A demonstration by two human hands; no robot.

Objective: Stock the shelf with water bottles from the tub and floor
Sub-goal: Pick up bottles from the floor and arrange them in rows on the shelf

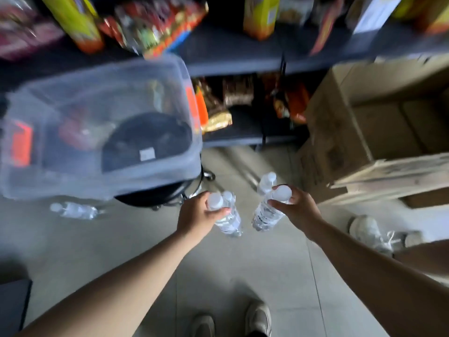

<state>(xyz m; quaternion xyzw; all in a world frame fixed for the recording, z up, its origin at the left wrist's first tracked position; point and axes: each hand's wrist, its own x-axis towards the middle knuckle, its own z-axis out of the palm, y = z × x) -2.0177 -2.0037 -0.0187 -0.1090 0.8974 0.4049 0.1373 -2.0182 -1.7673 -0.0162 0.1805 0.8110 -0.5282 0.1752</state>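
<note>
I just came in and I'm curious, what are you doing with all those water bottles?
A person stands facing a snack shelf, holding water bottles by their tops. The left hand grips what look like two bottles, and the right hand grips two more. One bottle lies on the floor beside the clear tub, which sits on a black stool. None of these bottles is on the shelf yet.

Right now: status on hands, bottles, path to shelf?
Left hand and right hand each gripping two water bottles by the necks. One bottle on the floor beside the tub. Cardboard boxes crowd the shelf at right.
</note>
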